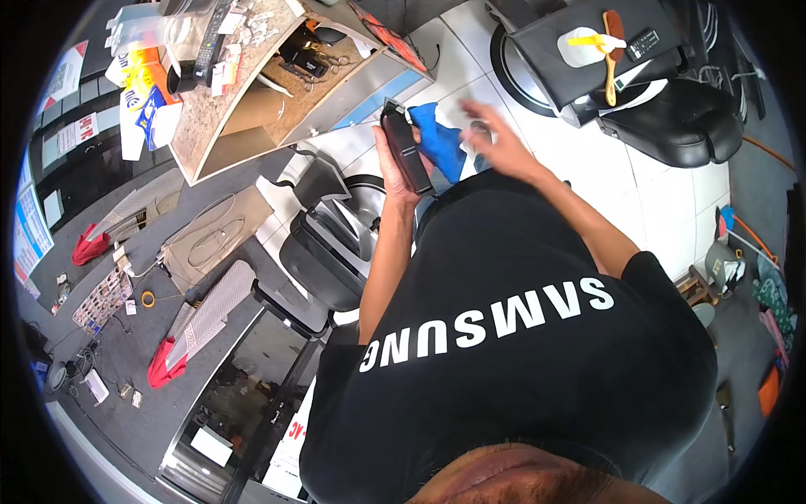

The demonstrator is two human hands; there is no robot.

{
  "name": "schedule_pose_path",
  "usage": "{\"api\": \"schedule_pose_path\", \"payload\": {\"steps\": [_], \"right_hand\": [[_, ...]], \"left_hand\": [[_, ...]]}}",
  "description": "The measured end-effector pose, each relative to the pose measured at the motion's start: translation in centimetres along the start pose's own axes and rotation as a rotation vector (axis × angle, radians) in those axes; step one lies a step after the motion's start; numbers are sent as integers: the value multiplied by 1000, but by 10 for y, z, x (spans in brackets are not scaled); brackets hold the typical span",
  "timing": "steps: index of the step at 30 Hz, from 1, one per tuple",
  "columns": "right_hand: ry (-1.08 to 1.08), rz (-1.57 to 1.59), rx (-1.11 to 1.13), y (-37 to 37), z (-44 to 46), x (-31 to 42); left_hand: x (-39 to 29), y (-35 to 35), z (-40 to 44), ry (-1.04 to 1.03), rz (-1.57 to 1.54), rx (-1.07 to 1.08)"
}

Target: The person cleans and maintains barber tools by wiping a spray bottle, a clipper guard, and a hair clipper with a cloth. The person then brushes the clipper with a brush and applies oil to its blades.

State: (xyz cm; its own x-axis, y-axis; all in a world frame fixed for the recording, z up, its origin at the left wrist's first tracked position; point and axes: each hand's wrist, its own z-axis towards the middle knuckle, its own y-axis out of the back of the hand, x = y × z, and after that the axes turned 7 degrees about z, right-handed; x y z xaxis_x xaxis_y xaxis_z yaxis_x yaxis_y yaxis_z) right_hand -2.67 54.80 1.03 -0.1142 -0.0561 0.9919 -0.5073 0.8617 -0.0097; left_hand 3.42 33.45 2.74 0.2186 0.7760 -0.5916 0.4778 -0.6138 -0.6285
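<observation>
My left hand [398, 165] is wrapped round a black hair clipper [406, 151], its blade end pointing up and away from me. To the right, my right hand [504, 147] is reaching forward with its fingers apart, a little smeared by motion. I see nothing held in it. Between and below the hands is a piece of blue cloth [440, 141]. Close beside the right hand is a small grey-white item [478, 139] that I cannot make out.
An open drawer unit [252, 126] ahead left holds scissors [323, 74] and a black device. Ahead right, a black chair [579, 50] bears a white bottle [579, 50], a brush [611, 71] and a remote [643, 44]. A black padded seat [680, 122] stands nearby.
</observation>
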Motion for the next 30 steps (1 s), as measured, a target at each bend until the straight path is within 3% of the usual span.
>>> {"api": "schedule_pose_path", "payload": {"steps": [3, 7, 8, 9, 11, 13, 15, 19, 21, 23, 26, 27, 30], "right_hand": [[-135, 244, 110, -47, 19, 17], [-329, 499, 59, -68, 39, 22], [-339, 476, 61, -70, 41, 14], [-349, 451, 67, -71, 45, 4], [-383, 384, -154, -80, 55, 9], [-371, 423, -296, -81, 62, 18], [-293, 353, -259, -88, 70, 26], [83, 86, -63, -139, 85, 31], [-134, 165, 86, -167, 73, 76], [168, -208, 51, -185, 58, 78], [110, -303, 268, -180, 31, 82], [49, -344, 381, -173, 27, 86], [-320, -246, 366, -163, 39, 89]], "left_hand": [[-9, -2, -1, 36, 28, 46], [-32, 1, -9, 81, -92, 173], [-39, 10, -10, 108, -144, 288], [-40, 18, -14, 77, -31, 176], [-58, -1, -32, 19, 192, -52], [-64, 28, -33, -78, 466, -40], [-82, 52, -38, -46, 666, 24], [-93, 64, -32, 39, 547, -81], [-94, 69, -26, 40, 476, -112], [-94, 73, -21, 16, 370, -160], [-95, 88, -9, -55, 155, -383], [-97, 100, -10, -43, 186, -337], [-113, 117, -20, 16, 282, -258]]}}
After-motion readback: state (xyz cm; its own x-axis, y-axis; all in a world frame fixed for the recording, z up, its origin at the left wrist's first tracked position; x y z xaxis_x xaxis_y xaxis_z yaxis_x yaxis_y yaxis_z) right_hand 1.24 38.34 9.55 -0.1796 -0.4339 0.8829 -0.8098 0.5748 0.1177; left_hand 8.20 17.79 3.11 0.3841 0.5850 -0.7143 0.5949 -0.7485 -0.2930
